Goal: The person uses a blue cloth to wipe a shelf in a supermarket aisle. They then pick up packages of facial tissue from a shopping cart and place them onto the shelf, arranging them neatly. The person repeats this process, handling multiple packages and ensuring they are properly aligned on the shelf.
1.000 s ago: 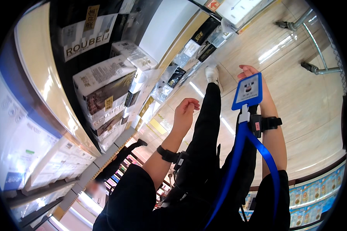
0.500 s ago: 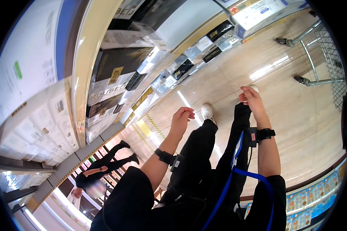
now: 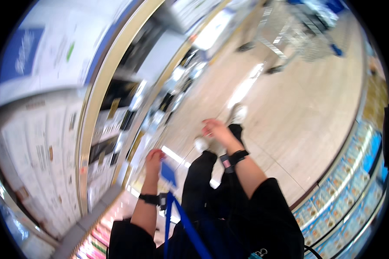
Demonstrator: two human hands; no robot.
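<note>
My left hand [image 3: 153, 160] hangs beside the shelf, its fingers loosely bent and somewhat blurred. I see nothing in it. Just right of it swings a blue badge card [image 3: 168, 174] on a blue lanyard [image 3: 181, 216]; the hand appears apart from it. Out in front of my body, my right hand [image 3: 217, 131] is loosely open and holds nothing visible. Each wrist wears a black band with a small box. Below the hands show my black trousers [image 3: 199, 175] and white shoes [image 3: 239, 114].
Shelves with boxed goods [image 3: 110, 125] line the left side. Ahead stands a wire shopping cart [image 3: 302, 39] on the pale tiled floor [image 3: 285, 112]. A display of blue packages [image 3: 345, 190] curves along the right. Motion blurs much of the view.
My view has swung right and forward, bringing more of the cart and right-hand display into sight. Both hands sit further left in view, and the badge has swung left. The other person is out of view.
</note>
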